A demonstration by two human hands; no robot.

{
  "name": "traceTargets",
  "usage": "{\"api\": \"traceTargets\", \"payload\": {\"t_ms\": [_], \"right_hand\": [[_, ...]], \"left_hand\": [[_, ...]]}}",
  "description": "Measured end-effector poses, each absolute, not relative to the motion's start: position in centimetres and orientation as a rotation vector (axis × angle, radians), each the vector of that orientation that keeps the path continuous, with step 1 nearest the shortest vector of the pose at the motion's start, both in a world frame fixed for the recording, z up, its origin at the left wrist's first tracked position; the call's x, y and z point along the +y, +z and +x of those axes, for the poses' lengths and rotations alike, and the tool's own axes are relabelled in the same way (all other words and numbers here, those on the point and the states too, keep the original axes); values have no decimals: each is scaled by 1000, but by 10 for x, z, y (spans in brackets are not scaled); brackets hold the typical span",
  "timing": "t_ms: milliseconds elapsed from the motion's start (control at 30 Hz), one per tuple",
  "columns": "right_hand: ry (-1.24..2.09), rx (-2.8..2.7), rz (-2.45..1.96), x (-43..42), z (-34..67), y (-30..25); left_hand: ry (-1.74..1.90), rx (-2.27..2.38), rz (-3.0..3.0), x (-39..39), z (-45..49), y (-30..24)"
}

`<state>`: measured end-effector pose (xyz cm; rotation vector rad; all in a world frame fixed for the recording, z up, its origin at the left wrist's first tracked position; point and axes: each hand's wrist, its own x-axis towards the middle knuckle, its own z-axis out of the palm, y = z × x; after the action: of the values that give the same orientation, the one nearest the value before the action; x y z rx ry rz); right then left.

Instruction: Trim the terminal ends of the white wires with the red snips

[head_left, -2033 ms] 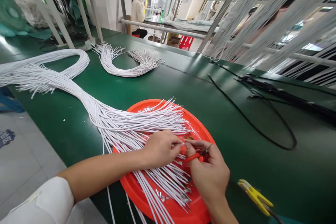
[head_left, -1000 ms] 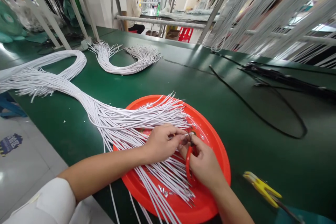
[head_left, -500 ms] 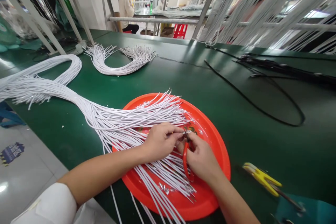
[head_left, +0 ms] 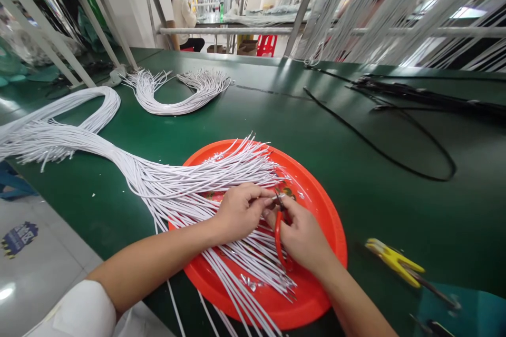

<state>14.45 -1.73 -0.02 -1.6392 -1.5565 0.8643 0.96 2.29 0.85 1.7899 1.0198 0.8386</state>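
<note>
Over a red round tray (head_left: 316, 295), my left hand (head_left: 243, 213) pinches the end of a white cable between thumb and fingertips. My right hand (head_left: 302, 231) is closed around red-handled scissors (head_left: 279, 237), whose dark blades point up and away beside the pinched end. The fingertips of both hands nearly meet there. A thick bundle of white cables (head_left: 190, 179) runs in from the left, its ends fanned across the tray. Other cables pass beneath my left forearm. Small shiny scraps (head_left: 249, 281) lie in the tray.
On the green table (head_left: 253, 116) lie a second white cable bundle (head_left: 169, 108) and black cables (head_left: 419, 97). A yellow-handled tool (head_left: 395, 263) rests at the right near a teal piece (head_left: 470, 310). White strands (head_left: 356, 16) hang from a rack. A person (head_left: 182, 13) sits in the background.
The view has shifted slightly, so the background sits a little further left. Both hands keep nearly the same place over the tray, still holding the cable end and the scissors.
</note>
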Motion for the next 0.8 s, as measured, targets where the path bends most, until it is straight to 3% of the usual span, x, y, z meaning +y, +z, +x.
{"api": "traceTargets", "payload": {"t_ms": [800], "right_hand": [[855,-1451,-1578,-17,149,6]], "left_hand": [[906,1052,1624,26,10,8]]}}
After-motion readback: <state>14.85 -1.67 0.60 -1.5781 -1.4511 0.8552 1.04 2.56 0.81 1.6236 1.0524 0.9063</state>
